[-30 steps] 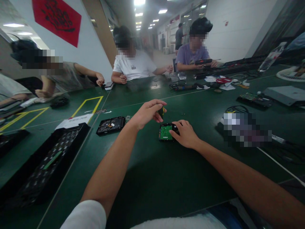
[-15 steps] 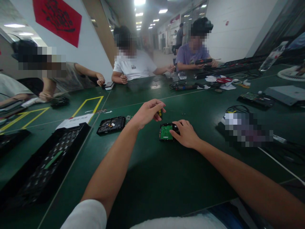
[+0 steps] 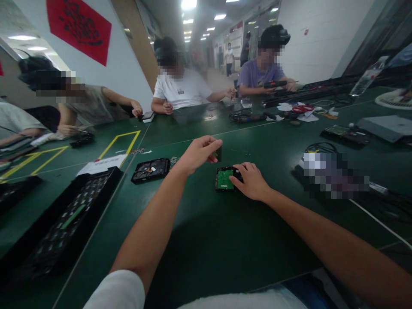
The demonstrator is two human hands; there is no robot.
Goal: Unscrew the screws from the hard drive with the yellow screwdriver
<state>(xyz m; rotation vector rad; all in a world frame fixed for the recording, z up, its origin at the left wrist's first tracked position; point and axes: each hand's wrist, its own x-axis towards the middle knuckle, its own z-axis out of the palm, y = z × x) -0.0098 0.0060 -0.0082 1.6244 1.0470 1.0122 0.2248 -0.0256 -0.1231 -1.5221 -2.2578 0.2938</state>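
Observation:
A hard drive with a green circuit board facing up lies flat on the table in front of me. My right hand grips its right end, the thumb across the board and the fingers over the far edge, so that end is partly covered. Above and left of the drive, my left hand is closed around a small dark object; its kind is mostly hidden by the fingers. A second, black hard drive lies to the left, beyond my left forearm.
On the left stands a long black tray with many small parts. Small metal pieces lie beside the second drive. Cables and a grey box are on the right. Several people sit across the green table.
My left hand has turned slightly, and the yellow on the object in it no longer shows. My right hand and the hard drive keep their place.

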